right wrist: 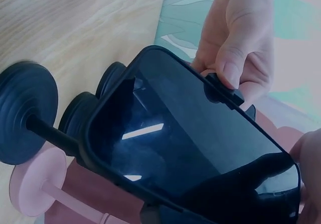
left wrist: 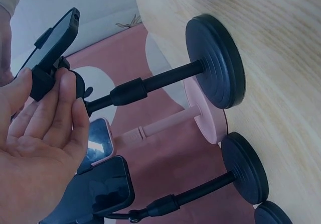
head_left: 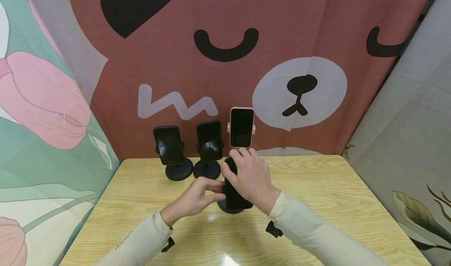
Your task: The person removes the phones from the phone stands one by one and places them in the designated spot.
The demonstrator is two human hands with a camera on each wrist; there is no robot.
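Note:
A smartphone [right wrist: 185, 138] with a dark, reflective screen sits in a black phone stand [left wrist: 215, 63] at the middle of the table. My left hand [head_left: 193, 199] pinches the stand's side clamp [right wrist: 220, 91] between thumb and fingers, at the phone's left edge. From above, my right hand [head_left: 251, 176] grips the phone's upper end, with the thumb on the left side and the other fingers over the top. The phone leans back on the stand's pole. In the right wrist view only part of the right hand shows, at the right edge.
Behind stand a pink phone stand with a phone [head_left: 241, 127] and two black stands, each with a phone [head_left: 169, 145] [head_left: 209, 141], near the back edge of the wooden table [head_left: 317, 203]. A bear-print curtain [head_left: 158, 62] hangs directly behind the table.

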